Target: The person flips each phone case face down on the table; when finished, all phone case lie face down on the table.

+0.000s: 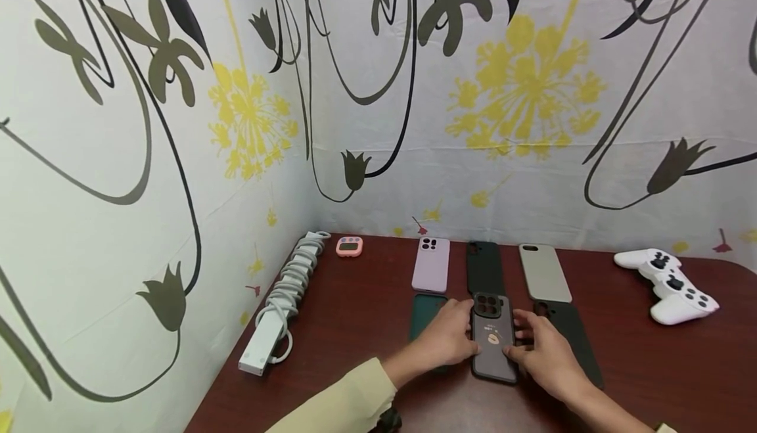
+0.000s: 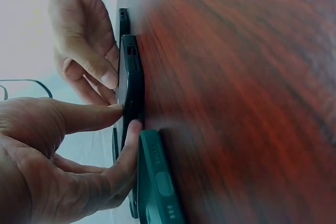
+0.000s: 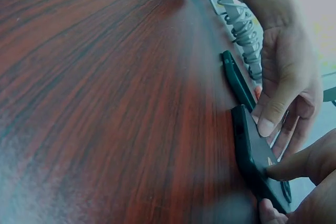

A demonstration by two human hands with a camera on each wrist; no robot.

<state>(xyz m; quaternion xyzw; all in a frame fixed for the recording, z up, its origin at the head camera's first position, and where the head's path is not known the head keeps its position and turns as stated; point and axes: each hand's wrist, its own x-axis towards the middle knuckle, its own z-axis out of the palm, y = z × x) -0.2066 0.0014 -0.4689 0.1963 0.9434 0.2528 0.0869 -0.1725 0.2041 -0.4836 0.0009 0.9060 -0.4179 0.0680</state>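
Between my two hands lies a black phone case [image 1: 495,362] with a camera cutout at its far end and a small printed picture on its smoky back. My left hand [image 1: 445,336] grips its left long side, thumb on the upper edge and fingers low along the side, as the left wrist view shows. On the opposite side, my right hand [image 1: 545,353] pinches it with thumb on top and fingertips at the edge. The left hand partly hides a teal phone case [image 1: 427,303]. A second black case [image 1: 576,336] lies beside the right hand.
Behind stand out a lilac phone case [image 1: 430,266], a dark green one [image 1: 485,267] and a pale grey one [image 1: 545,274], lying in a row. A white game controller [image 1: 668,285] is at right. Leftward are a cord-wrapped power strip [image 1: 284,301] and a pink timer [image 1: 349,247].
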